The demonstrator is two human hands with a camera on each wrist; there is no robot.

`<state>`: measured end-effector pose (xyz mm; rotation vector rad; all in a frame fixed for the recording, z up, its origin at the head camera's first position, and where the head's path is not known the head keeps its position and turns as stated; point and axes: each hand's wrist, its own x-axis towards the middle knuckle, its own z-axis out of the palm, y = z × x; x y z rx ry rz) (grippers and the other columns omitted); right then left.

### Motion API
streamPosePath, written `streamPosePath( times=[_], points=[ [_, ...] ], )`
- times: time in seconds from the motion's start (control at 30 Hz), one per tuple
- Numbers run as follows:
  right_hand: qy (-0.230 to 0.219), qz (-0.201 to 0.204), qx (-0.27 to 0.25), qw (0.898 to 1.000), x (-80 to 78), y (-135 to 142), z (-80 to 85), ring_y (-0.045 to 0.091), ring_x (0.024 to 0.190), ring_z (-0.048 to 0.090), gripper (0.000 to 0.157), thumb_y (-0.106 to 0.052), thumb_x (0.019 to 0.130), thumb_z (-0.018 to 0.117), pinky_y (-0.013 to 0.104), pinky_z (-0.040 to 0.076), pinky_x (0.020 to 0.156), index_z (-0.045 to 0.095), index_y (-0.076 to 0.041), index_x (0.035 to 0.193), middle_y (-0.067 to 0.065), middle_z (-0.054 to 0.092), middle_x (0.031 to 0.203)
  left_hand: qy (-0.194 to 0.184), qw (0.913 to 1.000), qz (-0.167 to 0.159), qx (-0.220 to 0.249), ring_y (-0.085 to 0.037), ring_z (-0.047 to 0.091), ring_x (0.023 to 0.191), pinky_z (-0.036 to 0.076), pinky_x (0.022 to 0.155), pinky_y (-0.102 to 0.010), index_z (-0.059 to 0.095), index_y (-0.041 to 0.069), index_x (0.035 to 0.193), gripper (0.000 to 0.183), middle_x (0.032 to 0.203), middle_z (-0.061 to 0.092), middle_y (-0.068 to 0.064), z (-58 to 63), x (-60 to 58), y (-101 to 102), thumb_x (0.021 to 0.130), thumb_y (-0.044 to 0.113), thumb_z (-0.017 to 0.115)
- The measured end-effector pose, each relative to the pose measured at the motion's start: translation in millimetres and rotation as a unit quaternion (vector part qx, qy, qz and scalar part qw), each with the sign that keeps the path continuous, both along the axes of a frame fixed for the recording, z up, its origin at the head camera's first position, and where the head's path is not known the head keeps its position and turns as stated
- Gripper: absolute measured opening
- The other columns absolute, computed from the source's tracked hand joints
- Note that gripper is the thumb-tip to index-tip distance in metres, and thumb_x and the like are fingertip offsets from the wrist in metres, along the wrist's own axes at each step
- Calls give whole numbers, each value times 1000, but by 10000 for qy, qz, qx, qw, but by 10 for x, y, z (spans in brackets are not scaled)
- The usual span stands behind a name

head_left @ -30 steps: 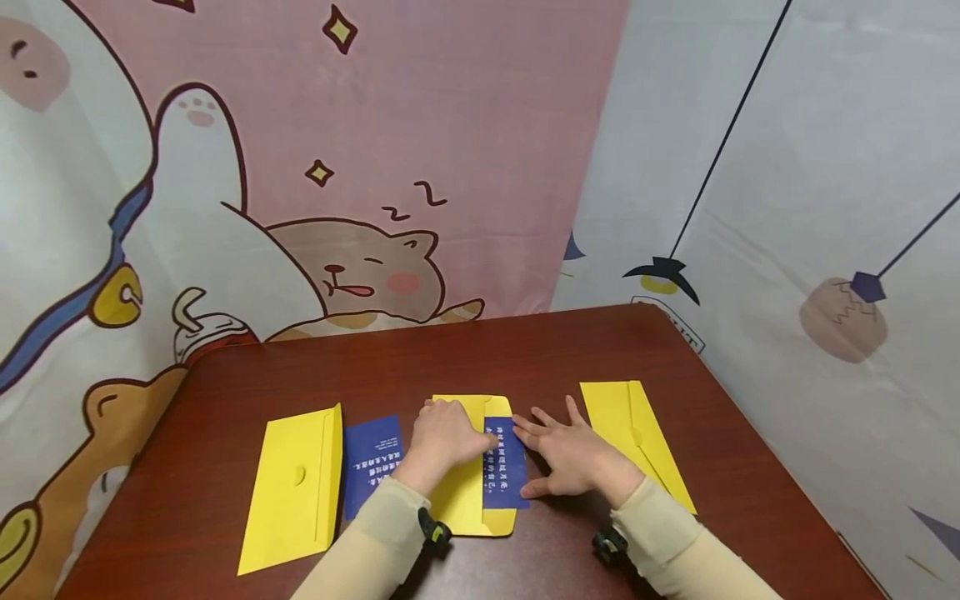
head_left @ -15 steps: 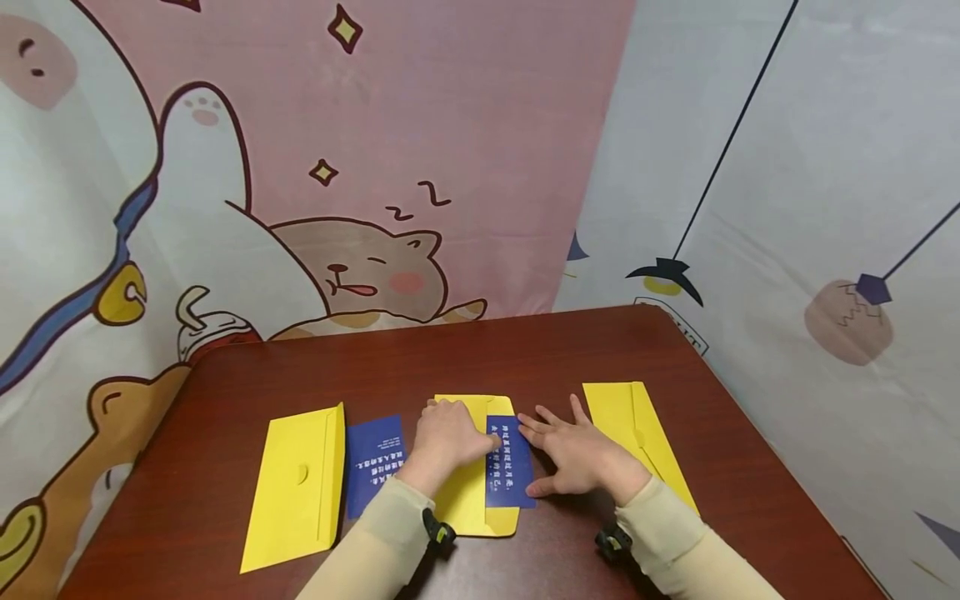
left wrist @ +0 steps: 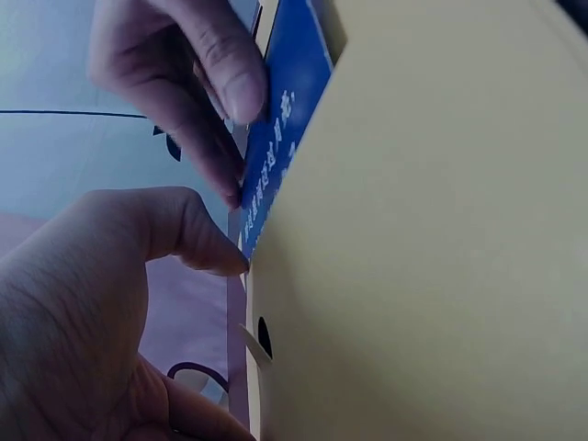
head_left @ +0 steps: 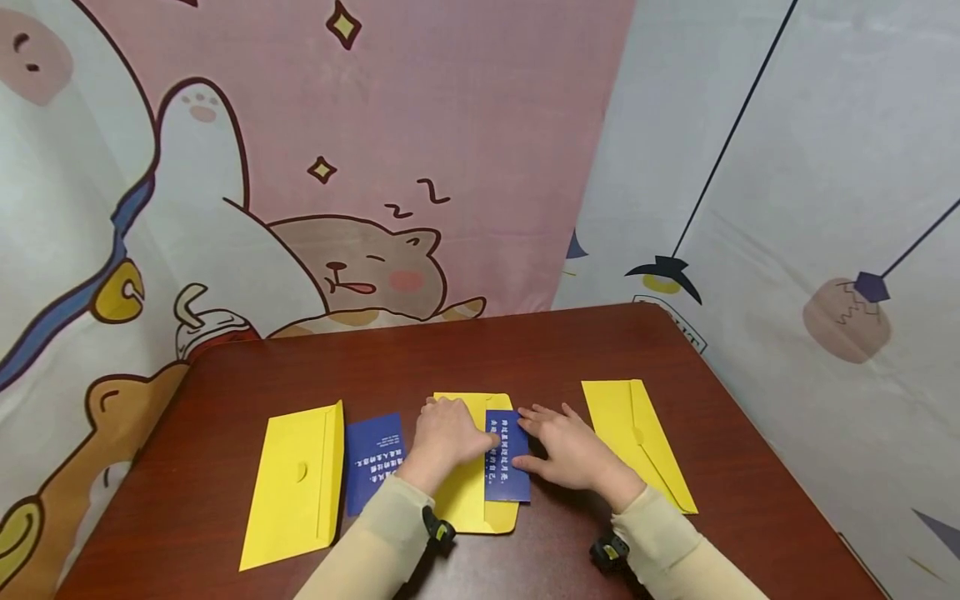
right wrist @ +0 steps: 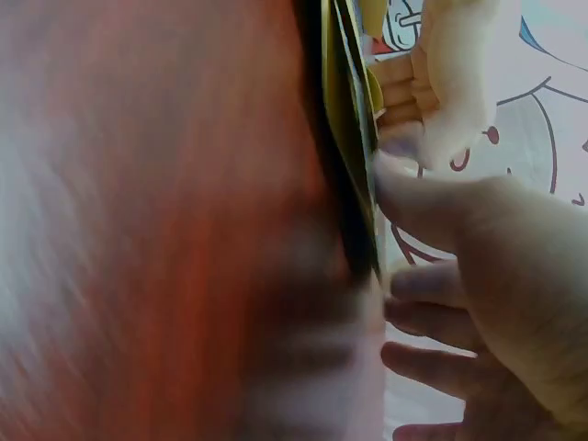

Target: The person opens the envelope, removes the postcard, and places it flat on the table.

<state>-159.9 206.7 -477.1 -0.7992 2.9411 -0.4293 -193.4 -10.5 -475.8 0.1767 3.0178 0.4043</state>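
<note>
A yellow envelope lies on the table with its flap spread to the right. A blue card with white lettering is at its mouth, lying over the flap; its left end meets the envelope's edge. My left hand rests on the envelope, thumb at the mouth beside the card. From the right, my right hand touches the card's outer edge with its thumb and fingertips, fingers mostly straight. In the left wrist view the card is partly hidden behind the envelope.
A second yellow envelope lies at the left, with another blue card to its right, partly behind my left forearm. A third yellow envelope lies at the right. The brown table ends at patterned cloth walls.
The right hand's fingers have drawn closer together and it has shifted slightly leftward against the card. The card has slid a little away from me. The left hand has stayed put.
</note>
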Motion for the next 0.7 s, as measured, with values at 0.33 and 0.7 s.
streamPosePath(
  times=[0.33,0.7],
  points=[
    [-539,-1228,-2818,9500,67,-116,-117,39,128,63,87,-18,86,91,48,54,99,45,11,153,27,58,146,-19,10000,-11,-16,-39,62,97,56,81,-49,71,2,91,69,95,67,-17,17,5,-9,76,69,77],
    [-2107,-1885,-4797,8307,77,-100,-184,38,109,74,73,-1,89,82,41,61,87,44,21,147,30,71,122,-125,9999,47,23,-37,60,96,55,84,-48,70,3,96,69,92,65,-13,25,5,1,77,69,77]
  ],
)
